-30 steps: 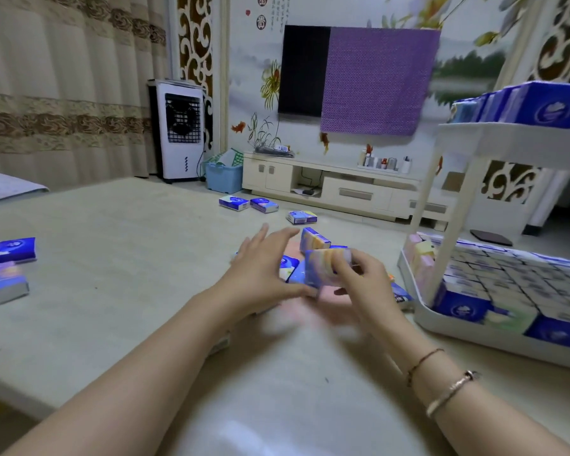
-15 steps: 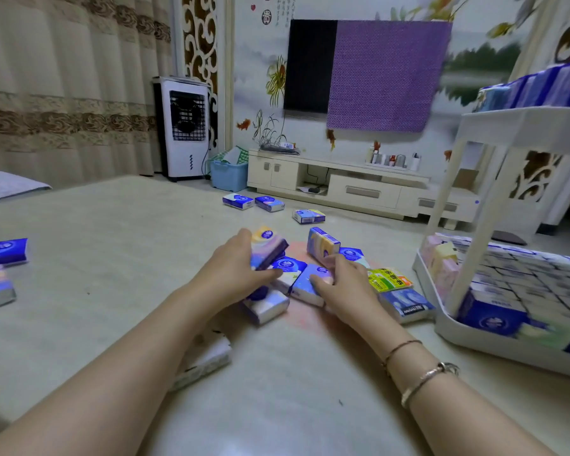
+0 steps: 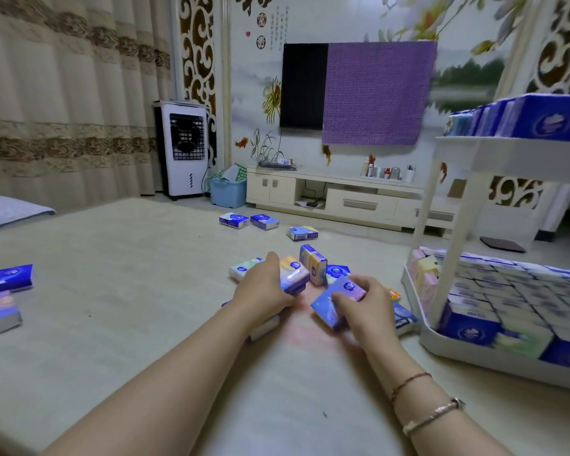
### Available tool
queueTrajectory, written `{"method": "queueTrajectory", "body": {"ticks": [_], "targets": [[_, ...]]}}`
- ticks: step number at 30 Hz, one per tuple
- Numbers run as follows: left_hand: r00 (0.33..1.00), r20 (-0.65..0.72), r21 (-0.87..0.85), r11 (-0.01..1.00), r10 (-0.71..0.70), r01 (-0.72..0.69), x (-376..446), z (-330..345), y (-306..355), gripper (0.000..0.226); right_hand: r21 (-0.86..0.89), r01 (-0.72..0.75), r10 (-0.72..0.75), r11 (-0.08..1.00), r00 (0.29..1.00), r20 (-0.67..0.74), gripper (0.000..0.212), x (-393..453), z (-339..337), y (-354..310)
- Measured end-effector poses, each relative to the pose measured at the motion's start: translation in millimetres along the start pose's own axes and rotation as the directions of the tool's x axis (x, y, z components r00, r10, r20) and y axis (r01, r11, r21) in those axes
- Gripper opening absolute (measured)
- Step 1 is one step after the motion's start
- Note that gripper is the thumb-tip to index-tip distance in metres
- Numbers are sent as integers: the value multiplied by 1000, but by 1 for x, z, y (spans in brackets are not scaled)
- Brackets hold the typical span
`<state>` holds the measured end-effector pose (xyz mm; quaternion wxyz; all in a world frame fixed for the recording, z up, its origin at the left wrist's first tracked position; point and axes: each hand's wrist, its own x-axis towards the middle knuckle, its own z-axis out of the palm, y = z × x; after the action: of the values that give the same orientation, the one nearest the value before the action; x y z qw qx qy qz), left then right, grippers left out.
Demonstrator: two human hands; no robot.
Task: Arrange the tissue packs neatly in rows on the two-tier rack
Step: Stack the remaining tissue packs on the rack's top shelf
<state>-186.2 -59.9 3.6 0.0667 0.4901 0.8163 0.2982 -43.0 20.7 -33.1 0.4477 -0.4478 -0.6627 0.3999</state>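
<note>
Half a second ago the right hand [image 3: 364, 304] lay flat on the packs on the floor; now it has closed around a blue tissue pack [image 3: 338, 302] and tipped it up off the pile. The left hand [image 3: 264, 289], which a second ago was open with fingers spread, grips an orange-and-blue pack [image 3: 293, 274] and has carried it lower and closer to the upright pack [image 3: 313, 268] than half a second ago.

Wall mural [image 3: 267, 31] carried red seal characters "富" and "貴", beside columns of small calligraphy too fine to read. Tissue packs [image 3: 233, 220] showed round logos, lettering blurred and unreadable.
</note>
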Motion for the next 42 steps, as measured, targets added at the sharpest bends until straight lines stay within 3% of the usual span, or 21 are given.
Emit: {"method": "queueTrajectory", "body": {"ticks": [5,9,12,13,15,18,21,24,29,32,38,42], "targets": [[977,57,-377,911,206,-170,-12,-34,29,44,315,-176,164,933,984,65,17,-4,-13,-28],[962,64,-455,865,266,-209,-32,-61,59,47,499,-194,146,845,980,135,16,-8,-46,-85],[953,-28,-535,801,301,-269,-45,-79,91,52,580,-198,81,790,972,221,10,-19,-72,-131],[948,-51,-549,784,315,-290,-50,-84,100,54,604,-236,74,761,957,280,17,-26,-81,-143],[932,-70,-551,765,357,-334,-61,-96,123,57,611,-238,12,755,937,349,41,-37,-106,-167],[902,-83,-536,744,423,-398,-75,-109,151,51,506,-34,-149,862,937,316,50,-45,-138,-190],[865,-149,-520,706,479,-481,-86,-115,179,39,443,112,-252,889,929,271,63,-46,-159,-201],[835,-185,-486,690,518,-536,-92,-115,207,57,407,189,-281,894,943,180,78,-46,-182,-210],[785,-133,-577,597,605,-558,-102,-105,257,63,397,253,-301,882,952,61,97,-37,-228,-211],[740,-103,-628,533,665,-567,-105,-100,285,65,393,271,-313,879,949,47,97,-29,-260,-212],[673,-52,-492,567,738,-660,-96,-84,341,73,390,306,-330,868,944,-7,76,-13,-338,-205],[670,-74,-156,655,739,-740,-80,-71,371,59,337,337,-340,879,939,-52,54,2,-387,-196]]}}
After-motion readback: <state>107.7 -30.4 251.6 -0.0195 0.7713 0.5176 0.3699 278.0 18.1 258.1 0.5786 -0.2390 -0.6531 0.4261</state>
